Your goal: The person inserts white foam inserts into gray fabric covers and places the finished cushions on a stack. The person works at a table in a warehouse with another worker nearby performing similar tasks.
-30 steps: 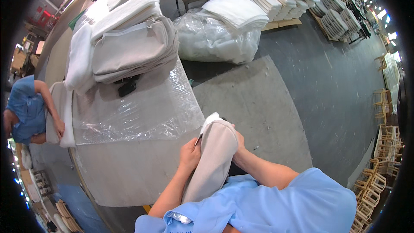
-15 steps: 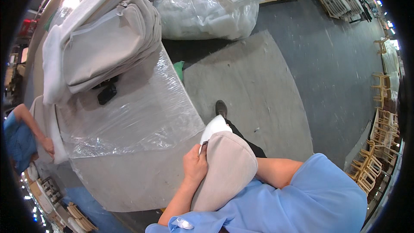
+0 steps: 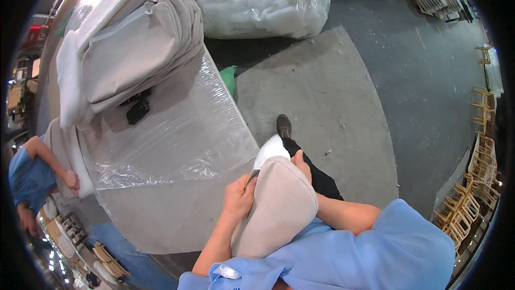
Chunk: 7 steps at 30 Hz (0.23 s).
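The left hand [image 3: 237,199] is gripping the near edge of a beige cushion cover [image 3: 279,209] and the right hand [image 3: 301,162] is curling over its far side, both clamped on it, while white foam padding [image 3: 271,149] is poking out of its top, just off the corner of the work table [image 3: 161,215]. A clear plastic sheet [image 3: 177,134] is covering the table, with open grey floor [image 3: 332,102] spreading to the right. A stack of beige cushions [image 3: 134,54] is lying at the table's far end beside a small black object [image 3: 138,112], and a clear bag of white filling [image 3: 263,8] is sitting on the floor beyond.

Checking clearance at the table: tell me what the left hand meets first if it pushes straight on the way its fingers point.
The left hand already grips the beige cushion cover; straight on lies the white foam insert, though depth is unclear.
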### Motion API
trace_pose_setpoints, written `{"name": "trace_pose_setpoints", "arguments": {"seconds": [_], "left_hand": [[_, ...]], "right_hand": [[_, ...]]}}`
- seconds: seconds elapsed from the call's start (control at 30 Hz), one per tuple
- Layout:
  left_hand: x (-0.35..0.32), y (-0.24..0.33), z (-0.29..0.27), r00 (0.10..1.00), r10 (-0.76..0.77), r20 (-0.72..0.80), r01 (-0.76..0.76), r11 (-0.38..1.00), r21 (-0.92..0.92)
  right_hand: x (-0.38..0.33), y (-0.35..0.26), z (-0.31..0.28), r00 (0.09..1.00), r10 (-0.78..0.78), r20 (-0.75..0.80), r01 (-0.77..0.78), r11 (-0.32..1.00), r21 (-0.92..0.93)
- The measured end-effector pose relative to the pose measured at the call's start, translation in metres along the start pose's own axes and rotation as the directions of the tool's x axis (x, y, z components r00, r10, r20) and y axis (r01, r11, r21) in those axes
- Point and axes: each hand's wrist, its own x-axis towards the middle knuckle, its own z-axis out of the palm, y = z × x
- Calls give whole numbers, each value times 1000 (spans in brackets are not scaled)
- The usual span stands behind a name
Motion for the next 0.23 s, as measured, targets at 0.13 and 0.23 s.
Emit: {"name": "trace_pose_setpoints", "arguments": {"seconds": [0.13,0.23], "left_hand": [[-6,6,-1,1000,-13,-6,13,999,-50],[-7,10,7,992,33,-124,-28,999,42]], "right_hand": [[8,-9,12,999,-8,-36,10,998,66],[-19,-46,34,994,100,-43,-93,987,127]]}}
